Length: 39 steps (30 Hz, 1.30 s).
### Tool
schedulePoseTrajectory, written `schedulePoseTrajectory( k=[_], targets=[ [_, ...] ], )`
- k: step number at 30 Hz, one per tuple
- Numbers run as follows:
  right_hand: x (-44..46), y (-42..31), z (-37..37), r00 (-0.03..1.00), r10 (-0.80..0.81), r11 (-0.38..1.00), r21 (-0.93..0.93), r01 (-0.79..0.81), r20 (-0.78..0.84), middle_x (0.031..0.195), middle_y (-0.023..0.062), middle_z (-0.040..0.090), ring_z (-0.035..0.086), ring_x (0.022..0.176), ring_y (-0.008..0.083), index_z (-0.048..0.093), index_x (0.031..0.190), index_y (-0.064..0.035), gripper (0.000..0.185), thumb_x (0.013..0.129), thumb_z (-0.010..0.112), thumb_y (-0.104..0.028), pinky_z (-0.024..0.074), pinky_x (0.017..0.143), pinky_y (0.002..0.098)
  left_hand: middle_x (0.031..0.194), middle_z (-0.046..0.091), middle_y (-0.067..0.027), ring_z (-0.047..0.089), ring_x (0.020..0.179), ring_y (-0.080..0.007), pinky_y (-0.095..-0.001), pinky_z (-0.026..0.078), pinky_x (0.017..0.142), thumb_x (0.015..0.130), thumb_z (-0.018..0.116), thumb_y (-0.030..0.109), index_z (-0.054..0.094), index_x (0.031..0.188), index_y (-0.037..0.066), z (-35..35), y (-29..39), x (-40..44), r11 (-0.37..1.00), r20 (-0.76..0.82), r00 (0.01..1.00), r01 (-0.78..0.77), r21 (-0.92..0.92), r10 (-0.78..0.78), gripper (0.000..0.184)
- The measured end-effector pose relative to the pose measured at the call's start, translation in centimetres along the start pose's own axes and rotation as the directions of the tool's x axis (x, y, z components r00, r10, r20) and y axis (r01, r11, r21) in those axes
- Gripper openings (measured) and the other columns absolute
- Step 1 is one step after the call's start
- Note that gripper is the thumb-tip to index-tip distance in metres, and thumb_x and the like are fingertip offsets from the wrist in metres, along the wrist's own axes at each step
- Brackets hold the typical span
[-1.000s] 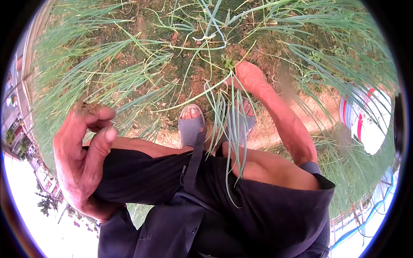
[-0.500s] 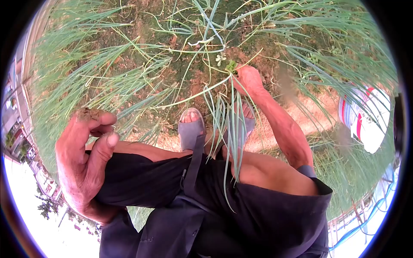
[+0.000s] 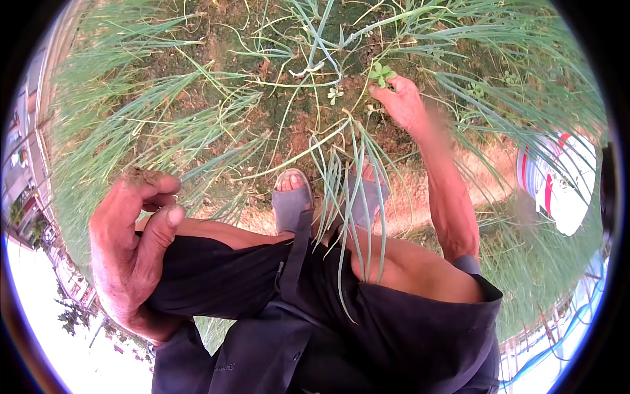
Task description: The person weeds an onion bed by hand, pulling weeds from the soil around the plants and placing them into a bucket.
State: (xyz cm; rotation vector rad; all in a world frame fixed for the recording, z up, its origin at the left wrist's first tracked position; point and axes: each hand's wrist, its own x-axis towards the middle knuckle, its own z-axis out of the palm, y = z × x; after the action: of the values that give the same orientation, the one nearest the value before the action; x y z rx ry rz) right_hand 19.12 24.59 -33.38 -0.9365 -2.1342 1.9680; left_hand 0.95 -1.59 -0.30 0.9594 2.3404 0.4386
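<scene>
My right hand (image 3: 403,105) reaches to the soil between the green onion rows, its fingers closed at the base of a small leafy weed (image 3: 380,74). Whether the weed's roots are still in the ground is hidden by the fingers. Just nearer to me, a clump of green onions (image 3: 357,171) droops over my right foot and knee. My left hand (image 3: 134,243) is raised beside my left knee, loosely curled, with a gap between thumb and fingers and nothing visible in it. Soil sticks to its knuckles.
Dense green onions (image 3: 151,98) grow on the left and more stand on the right. A white bucket (image 3: 571,184) with red markings is at the right. My sandals (image 3: 292,203) are planted on bare soil. A pale second tiny plant (image 3: 335,95) grows near the weed.
My right hand has moved forward and slightly right, away from the drooping onion clump, and the weed's leaves now show above its fingertips. The onion leaves have shifted slightly. My left hand is nearly still.
</scene>
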Motion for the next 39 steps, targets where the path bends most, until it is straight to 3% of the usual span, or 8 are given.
schedulePoseTrajectory(
  k=[6,14,20,22,23,25,30,39],
  targets=[
    [3.0,2.4,4.5,0.877,-0.172,0.535,-0.705,0.465,0.448,0.085,0.0210,0.064,0.068,0.083,0.0372,0.051,0.112,-0.0023,0.029,0.084,0.054,-0.006,0.0563,0.072,0.0453,0.093,0.065,-0.0147,0.062,0.079,-0.0241,-0.0331,0.050,0.074,0.086,0.072,0.015,0.063,0.102,-0.007,0.2,0.7,0.0,0.998,-0.002,0.998,0.056,0.002,-0.056,0.028],
    [-2.5,-4.0,-2.1,0.955,-0.292,0.803,-0.532,0.270,0.044,0.092,0.0215,0.063,0.064,0.085,0.0439,0.054,0.102,-0.0031,0.019,0.083,0.055,0.001,0.0516,0.070,0.0486,0.094,0.065,-0.0154,0.062,0.078,-0.0241,-0.0335,0.050,0.073,0.087,0.070,0.013,0.062,0.101,-0.006,0.7,0.5,0.3,0.997,-0.059,0.996,-0.066,-0.043,0.063,0.025],
    [-15.6,-18.6,-20.4,0.448,-0.606,0.793,-0.540,0.282,-0.657,0.098,0.0090,0.070,0.069,0.081,0.0147,0.061,0.112,-0.0063,0.021,0.098,0.062,-0.021,0.0577,0.064,0.0249,0.095,0.066,-0.0129,0.062,0.084,-0.0197,-0.0322,0.050,0.076,0.092,0.066,0.009,0.063,0.100,-0.002,1.4,0.1,1.3,0.871,-0.265,0.919,-0.370,-0.325,0.291,0.014],
    [-19.2,-19.5,-28.1,0.250,-0.589,0.783,-0.620,-0.059,-0.768,0.099,0.0127,0.070,0.069,0.086,0.0189,0.062,0.115,-0.0052,0.024,0.098,0.062,-0.022,0.0576,0.071,0.0280,0.096,0.066,-0.0119,0.062,0.086,-0.0187,-0.0306,0.050,0.077,0.092,0.066,0.008,0.064,0.101,-0.002,1.8,0.4,2.0,0.884,-0.264,0.926,-0.348,-0.311,0.272,0.013],
    [-21.4,-19.4,-32.8,0.370,-0.571,0.468,-0.661,-0.587,-0.733,0.102,0.0148,0.070,0.068,0.094,0.0270,0.061,0.118,-0.0051,0.034,0.097,0.060,-0.031,0.0549,0.084,0.0370,0.097,0.067,-0.0114,0.063,0.087,-0.0182,-0.0298,0.050,0.078,0.093,0.066,0.008,0.064,0.101,-0.001,2.1,0.4,2.4,0.890,-0.258,0.930,-0.337,-0.307,0.263,0.013],
    [-25.6,-14.4,-40.1,0.484,-0.583,-0.007,-0.592,-0.806,-0.652,0.117,0.0136,0.067,0.066,0.101,0.0327,0.056,0.134,-0.0116,0.049,0.092,0.058,-0.038,0.0487,0.092,0.0440,0.098,0.068,-0.0092,0.064,0.087,-0.0155,-0.0281,0.050,0.078,0.092,0.067,0.006,0.065,0.102,-0.001,2.1,-0.2,3.1,0.902,-0.200,0.946,-0.308,-0.303,0.255,0.012],
    [-28.8,-15.5,-25.0,0.190,-0.704,0.472,-0.651,-0.595,-0.684,0.105,0.0088,0.068,0.066,0.086,0.0191,0.069,0.111,-0.0074,0.025,0.093,0.065,-0.023,0.0529,0.075,0.0314,0.096,0.068,-0.0060,0.063,0.086,-0.0131,-0.0271,0.050,0.078,0.092,0.068,0.007,0.066,0.102,-0.001,2.7,-0.1,4.0,0.894,-0.144,0.950,-0.311,-0.324,0.278,0.013],
    [-30.1,-3.6,-9.5,0.690,0.290,0.768,-0.269,-0.581,-0.664,0.080,0.0198,0.069,0.070,0.080,0.0295,0.068,0.103,-0.0024,0.022,0.090,0.061,-0.019,0.0528,0.075,0.0386,0.090,0.067,-0.0067,0.062,0.082,-0.0144,-0.0272,0.050,0.077,0.088,0.071,0.007,0.068,0.099,-0.003,2.4,0.6,2.9,0.826,-0.082,0.905,-0.416,-0.379,0.418,0.015]
  ],
)
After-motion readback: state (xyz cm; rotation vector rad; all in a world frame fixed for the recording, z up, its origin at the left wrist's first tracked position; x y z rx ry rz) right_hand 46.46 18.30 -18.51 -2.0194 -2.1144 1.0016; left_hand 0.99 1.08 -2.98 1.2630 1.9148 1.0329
